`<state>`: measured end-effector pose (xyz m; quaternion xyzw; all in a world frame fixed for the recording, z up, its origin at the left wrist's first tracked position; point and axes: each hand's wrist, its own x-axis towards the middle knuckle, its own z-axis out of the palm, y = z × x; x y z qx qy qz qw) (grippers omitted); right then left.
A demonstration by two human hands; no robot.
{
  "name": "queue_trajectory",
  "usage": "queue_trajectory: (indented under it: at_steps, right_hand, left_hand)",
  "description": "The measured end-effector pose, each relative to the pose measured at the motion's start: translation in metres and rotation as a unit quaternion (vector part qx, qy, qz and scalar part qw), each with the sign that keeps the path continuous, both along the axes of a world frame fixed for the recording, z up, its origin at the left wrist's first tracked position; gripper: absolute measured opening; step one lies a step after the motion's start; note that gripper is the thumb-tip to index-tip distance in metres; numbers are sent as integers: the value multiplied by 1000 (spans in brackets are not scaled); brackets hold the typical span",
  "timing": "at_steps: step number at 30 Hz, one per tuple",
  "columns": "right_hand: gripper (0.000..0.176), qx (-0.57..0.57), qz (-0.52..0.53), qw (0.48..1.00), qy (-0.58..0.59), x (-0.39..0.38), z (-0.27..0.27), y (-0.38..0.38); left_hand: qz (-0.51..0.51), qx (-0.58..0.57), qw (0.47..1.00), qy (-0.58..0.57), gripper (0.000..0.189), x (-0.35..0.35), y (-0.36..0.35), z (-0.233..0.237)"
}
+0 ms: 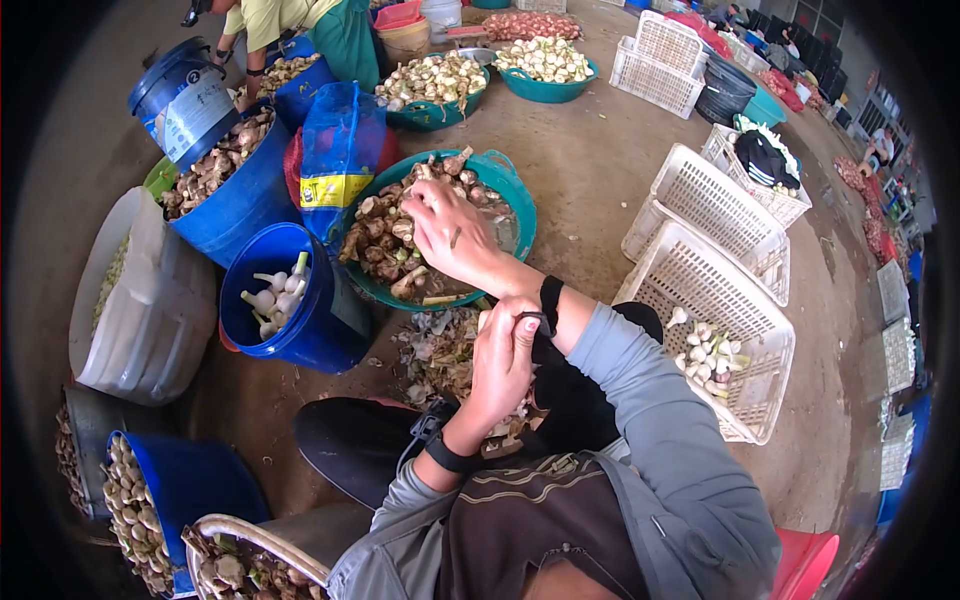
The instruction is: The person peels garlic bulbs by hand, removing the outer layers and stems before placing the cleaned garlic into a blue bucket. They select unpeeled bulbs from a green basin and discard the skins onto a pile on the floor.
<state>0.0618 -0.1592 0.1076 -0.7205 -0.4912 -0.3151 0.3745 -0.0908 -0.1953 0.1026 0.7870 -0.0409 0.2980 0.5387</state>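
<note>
Concrete floor (590, 170): my right hand (450, 235) curls into unpeeled brown garlic bulbs (380, 230) in round teal plastic basin (527, 215) kept within reach, grip unconfirmed; left hand (500, 360) clenched, contents unseen.

The left hand (500, 365) hides most of a small dark thing (537, 320), perhaps a blade.

You wear grey long sleeves (640, 380) and a dark top (540, 520) crossed by thin pale stripes. A black band (550, 297) circles the wrist of your right hand (450, 235). A black strap (447, 457), perhaps a watch, sits behind your left hand (500, 365).
</note>
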Motion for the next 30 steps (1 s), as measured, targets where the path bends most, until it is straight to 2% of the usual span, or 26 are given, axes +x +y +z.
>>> queue_trajectory:
  at_steps: [1,3,5,7,9,11,12,13,15,17,18,19,21,22,23,25,26,27,28,29,30]
  right_hand:
    - [22,-63,15,998,-25,1,-3,-2]
    - [22,-90,13,994,-51,1,-13,-2]
    - [22,-200,-2,976,-87,-5,-21,0]
    - [21,-235,42,964,-114,-15,-27,-2]
    - [16,-215,42,970,-102,-13,-24,-3]
    - [9,-111,-24,994,1,4,-28,6]
    - [5,-63,-31,990,120,10,-25,7]
    - [5,25,-35,992,118,20,-25,9]
    - [4,70,-15,983,170,43,-31,16]
    - [7,123,45,941,312,53,-27,13]
    - [11,159,106,783,592,41,1,5]
    - [11,158,106,783,592,40,6,2]
    - [14,327,201,574,723,46,10,-2]
    - [6,391,230,484,748,56,5,-2]
    - [9,429,260,413,760,61,4,-8]
    - [11,503,260,361,741,73,3,-13]
    - [6,525,250,354,733,73,3,-16]
    - [6,526,249,353,733,70,1,-13]
    - [3,499,141,533,669,63,-4,-7]
    - [2,447,24,688,571,58,-9,0]
    - [9,319,-89,896,296,54,-22,7]
  left_hand:
    - [0,1,1000,0,10,1,0,-2]
    - [-11,-68,997,33,11,3,-3,-7]
    - [-22,-63,998,21,12,8,-6,-5]
    - [-34,-59,998,9,12,8,-8,-6]
    - [-72,-110,991,35,13,5,-7,-14]
    - [-74,-141,987,21,12,2,-8,-20]
    - [-67,-140,988,15,12,0,-7,-20]
    - [-60,-137,989,9,11,-2,-6,-20]
    - [-45,-114,992,22,11,-5,-3,-22]
    - [-47,-129,990,45,11,-6,-2,-26]
    - [-46,-129,990,45,11,-5,-1,-26]
    - [-66,-168,982,47,11,-4,-1,-25]
    - [-84,-208,973,49,11,-3,-2,-26]
    - [-83,-198,976,44,11,-2,-1,-27]
    - [-80,-189,978,39,10,-1,-1,-27]
    - [-85,-189,977,40,10,-2,0,-27]
    - [-93,-188,977,42,11,-2,1,-26]
    - [-93,-187,977,43,11,-1,1,-26]
    - [-69,-133,988,26,12,0,2,-27]
    - [-46,-80,996,9,14,1,1,-27]
    - [-49,-81,995,10,14,4,1,-25]
